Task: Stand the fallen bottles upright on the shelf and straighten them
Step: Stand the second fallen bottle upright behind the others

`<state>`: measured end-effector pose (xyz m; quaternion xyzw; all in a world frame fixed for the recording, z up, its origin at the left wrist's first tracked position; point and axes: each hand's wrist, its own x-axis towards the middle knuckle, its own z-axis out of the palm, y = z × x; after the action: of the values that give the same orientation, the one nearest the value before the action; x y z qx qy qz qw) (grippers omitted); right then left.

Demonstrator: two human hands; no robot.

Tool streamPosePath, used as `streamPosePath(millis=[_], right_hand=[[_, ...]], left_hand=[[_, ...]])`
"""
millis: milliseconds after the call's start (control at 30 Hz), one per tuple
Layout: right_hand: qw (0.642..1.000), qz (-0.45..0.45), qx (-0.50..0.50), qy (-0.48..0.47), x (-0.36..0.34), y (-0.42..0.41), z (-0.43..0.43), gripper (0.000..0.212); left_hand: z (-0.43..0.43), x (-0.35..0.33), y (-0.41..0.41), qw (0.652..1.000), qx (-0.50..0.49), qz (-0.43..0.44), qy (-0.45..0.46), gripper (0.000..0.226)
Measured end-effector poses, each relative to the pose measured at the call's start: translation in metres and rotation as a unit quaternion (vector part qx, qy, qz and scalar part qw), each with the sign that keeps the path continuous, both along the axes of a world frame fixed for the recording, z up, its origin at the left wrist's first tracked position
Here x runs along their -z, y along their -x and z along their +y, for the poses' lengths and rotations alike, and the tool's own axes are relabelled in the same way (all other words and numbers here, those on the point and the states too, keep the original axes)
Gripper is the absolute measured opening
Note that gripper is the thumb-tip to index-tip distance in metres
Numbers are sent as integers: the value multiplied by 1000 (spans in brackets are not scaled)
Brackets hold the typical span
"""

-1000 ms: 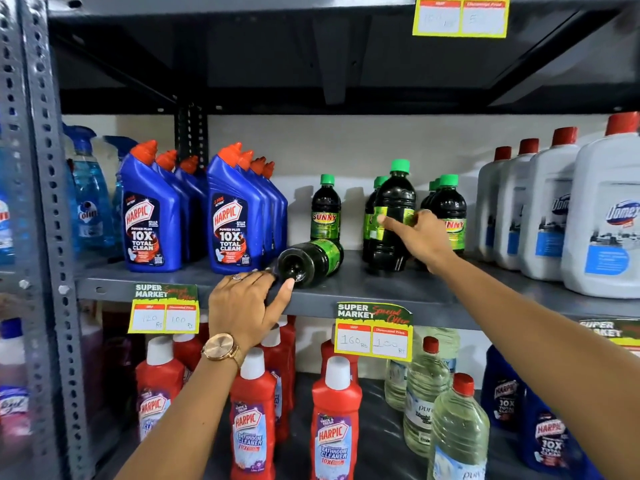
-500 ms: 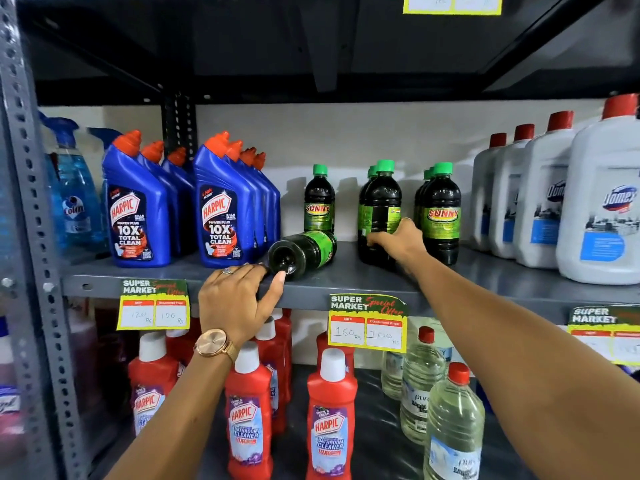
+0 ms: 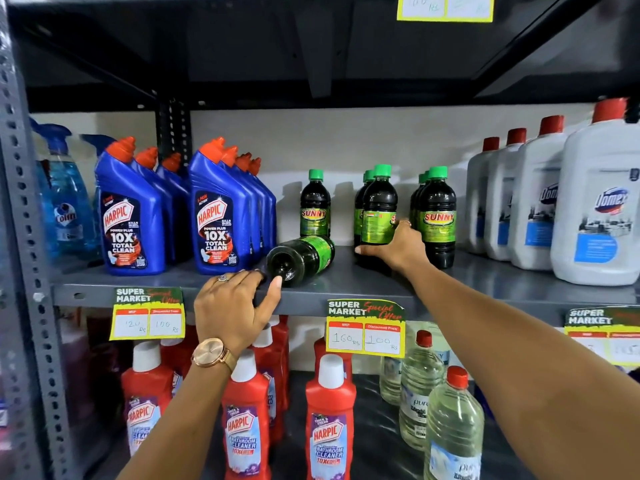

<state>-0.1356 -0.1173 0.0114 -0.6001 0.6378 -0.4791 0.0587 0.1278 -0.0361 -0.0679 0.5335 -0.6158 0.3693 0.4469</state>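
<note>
Gripping low on the middle dark bottle [image 3: 378, 216], my right hand [image 3: 398, 249] is wrapped round its base, thumb across the front, fingers behind. That bottle stands upright on the shelf [image 3: 363, 289], but its label faces off to one side, so I judge the step in hand is twisting it to face front. My left hand [image 3: 232, 308] rests on the shelf lip at about 8 o'clock from the fallen bottle [image 3: 300, 259]; its fingers are loosely spread and hold nothing, the thumb tip just at that bottle's base.

The fallen bottle lies on its side, base toward me, its neck end toward the single upright bottle [image 3: 314, 206] at 12 o'clock. Blue Harpic bottles [image 3: 218, 216] stand just beside it at 9 o'clock.

To do this well I would turn the held bottle in place without lifting, keeping it clear of the neighbour [image 3: 437, 218] at 3 o'clock. Next, I would roll my left hand over the fallen bottle's body and tip it up gently, since it could roll off the edge.
</note>
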Motion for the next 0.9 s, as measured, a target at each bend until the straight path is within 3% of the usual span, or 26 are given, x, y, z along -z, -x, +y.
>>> streamPosePath(millis=[133, 233, 300, 500, 667, 900], right_hand=[[999, 17, -1, -28, 0, -3, -3, 107], [995, -78, -56, -40, -1, -2, -8, 74], [995, -76, -48, -31, -1, 1, -7, 66], [1000, -26, -5, -13, 3, 0, -2, 102], [993, -89, -68, -42, 2, 1, -7, 66], [999, 2, -33, -31, 4, 1, -4, 84]], left_hand=[[0, 0, -1, 1000, -3, -6, -3, 54], [1, -1, -1, 1000, 0, -3, -7, 54], [2, -1, -1, 1000, 4, -3, -8, 54], [2, -1, 0, 1000, 5, 0, -12, 52], [1, -1, -1, 1000, 3, 5, -11, 50], [1, -1, -1, 1000, 2, 4, -9, 50]])
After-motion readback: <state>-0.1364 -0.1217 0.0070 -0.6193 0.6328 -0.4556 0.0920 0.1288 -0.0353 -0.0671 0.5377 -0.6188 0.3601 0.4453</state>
